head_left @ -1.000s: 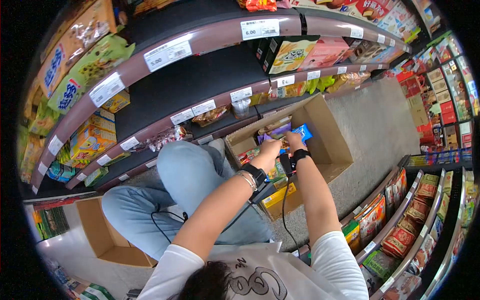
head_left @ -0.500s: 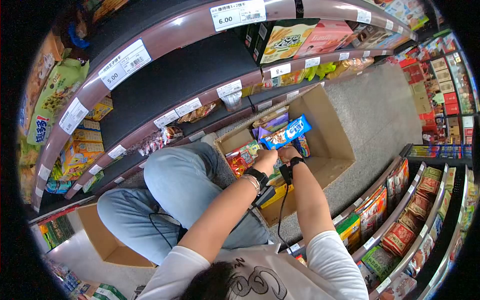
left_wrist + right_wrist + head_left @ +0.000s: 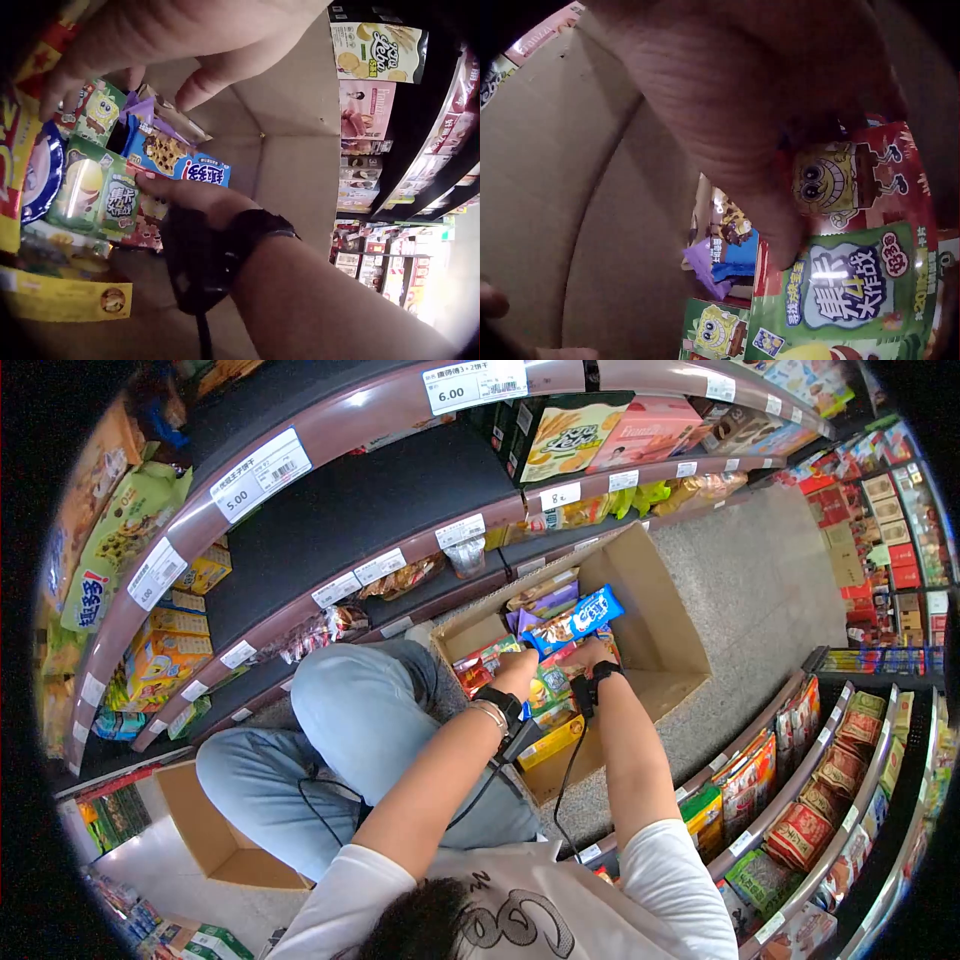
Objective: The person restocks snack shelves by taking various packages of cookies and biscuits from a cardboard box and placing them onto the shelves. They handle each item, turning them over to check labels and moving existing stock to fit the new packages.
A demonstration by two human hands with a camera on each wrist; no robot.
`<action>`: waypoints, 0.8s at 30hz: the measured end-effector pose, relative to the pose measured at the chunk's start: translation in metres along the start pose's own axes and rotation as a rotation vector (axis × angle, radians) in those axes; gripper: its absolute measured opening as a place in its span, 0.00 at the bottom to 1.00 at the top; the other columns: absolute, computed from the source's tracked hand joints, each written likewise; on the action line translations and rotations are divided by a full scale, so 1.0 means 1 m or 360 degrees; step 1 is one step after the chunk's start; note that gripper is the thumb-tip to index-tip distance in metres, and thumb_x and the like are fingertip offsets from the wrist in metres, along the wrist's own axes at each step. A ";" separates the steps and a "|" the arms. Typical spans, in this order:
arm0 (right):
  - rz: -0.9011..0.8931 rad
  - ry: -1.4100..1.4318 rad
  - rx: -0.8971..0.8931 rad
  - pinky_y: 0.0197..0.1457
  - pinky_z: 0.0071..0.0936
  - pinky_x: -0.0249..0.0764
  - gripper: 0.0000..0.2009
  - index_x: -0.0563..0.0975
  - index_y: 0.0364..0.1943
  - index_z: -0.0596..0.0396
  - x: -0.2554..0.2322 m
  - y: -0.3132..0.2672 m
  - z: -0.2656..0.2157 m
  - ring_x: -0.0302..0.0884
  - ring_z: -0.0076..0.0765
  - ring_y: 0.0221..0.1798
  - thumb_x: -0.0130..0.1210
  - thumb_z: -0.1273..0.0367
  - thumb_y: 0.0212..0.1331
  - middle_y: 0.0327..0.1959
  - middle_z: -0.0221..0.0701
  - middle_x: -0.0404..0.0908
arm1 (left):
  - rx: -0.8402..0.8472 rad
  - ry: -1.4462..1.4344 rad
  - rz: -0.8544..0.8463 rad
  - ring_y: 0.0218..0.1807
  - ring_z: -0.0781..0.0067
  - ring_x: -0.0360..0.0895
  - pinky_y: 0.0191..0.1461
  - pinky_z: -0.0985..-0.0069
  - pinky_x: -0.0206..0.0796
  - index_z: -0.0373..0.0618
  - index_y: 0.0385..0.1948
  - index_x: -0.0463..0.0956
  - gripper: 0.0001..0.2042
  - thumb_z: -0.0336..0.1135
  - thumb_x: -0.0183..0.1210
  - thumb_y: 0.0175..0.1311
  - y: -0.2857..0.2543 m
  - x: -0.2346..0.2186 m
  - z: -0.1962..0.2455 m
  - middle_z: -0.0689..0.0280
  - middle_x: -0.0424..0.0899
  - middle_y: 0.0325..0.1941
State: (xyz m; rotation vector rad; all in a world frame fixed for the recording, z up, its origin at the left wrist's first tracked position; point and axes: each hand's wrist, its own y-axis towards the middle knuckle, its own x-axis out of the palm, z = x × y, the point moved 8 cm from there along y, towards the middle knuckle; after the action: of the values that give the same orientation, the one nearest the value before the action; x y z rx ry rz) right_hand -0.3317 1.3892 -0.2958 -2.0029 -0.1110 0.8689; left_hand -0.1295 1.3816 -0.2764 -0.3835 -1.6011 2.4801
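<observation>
Right hand (image 3: pixel 590 658): one finger extended onto the red SpongeBob packet (image 3: pixel 840 187), other fingers hidden, can't tell if it grips. Left hand (image 3: pixel 517 670): open, fingers spread over the packets, contact unclear. Green SpongeBob packet (image 3: pixel 847 300) overlaps the red one; both in the cardboard box (image 3: pixel 655 630). Blue cookie packet (image 3: pixel 575 622) lies beyond the hands, purple packet (image 3: pixel 557 598) next to it. Yellow pack (image 3: pixel 552 743) at the box's near end. Snack shelf (image 3: pixel 360 490) alongside.
</observation>
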 end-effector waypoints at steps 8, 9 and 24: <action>0.0171 0.0538 -0.0481 0.27 0.23 0.66 0.20 0.76 0.32 0.59 -0.083 -0.078 -0.063 0.68 0.22 0.26 0.69 0.59 0.41 0.24 0.25 0.74 | 0.0430 -0.0247 -0.0463 0.41 0.65 0.76 0.42 0.68 0.68 0.33 0.46 0.70 0.19 0.35 0.54 0.55 -0.039 -0.005 0.047 0.54 0.77 0.45; 0.0272 0.0458 -0.0522 0.26 0.22 0.66 0.19 0.76 0.31 0.59 -0.096 -0.097 -0.073 0.68 0.21 0.26 0.69 0.60 0.42 0.23 0.24 0.73 | 0.0502 -0.0259 -0.0527 0.41 0.66 0.76 0.42 0.69 0.68 0.34 0.47 0.69 0.18 0.33 0.54 0.55 -0.047 -0.007 0.054 0.55 0.76 0.45; -0.0056 0.1622 -0.1138 0.44 0.24 0.75 0.29 0.62 0.60 0.59 -0.106 -0.319 -0.170 0.76 0.26 0.46 0.58 0.63 0.57 0.48 0.35 0.76 | 0.1054 -0.0927 -0.0857 0.52 0.73 0.73 0.50 0.68 0.71 0.48 0.58 0.61 0.23 0.40 0.54 0.63 -0.265 -0.150 0.101 0.64 0.74 0.52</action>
State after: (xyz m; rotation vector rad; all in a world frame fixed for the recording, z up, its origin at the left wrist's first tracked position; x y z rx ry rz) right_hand -0.2262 1.4077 0.0656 -2.8572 0.1489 -0.3614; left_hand -0.0173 1.3618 0.0234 0.8033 -0.7335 2.5651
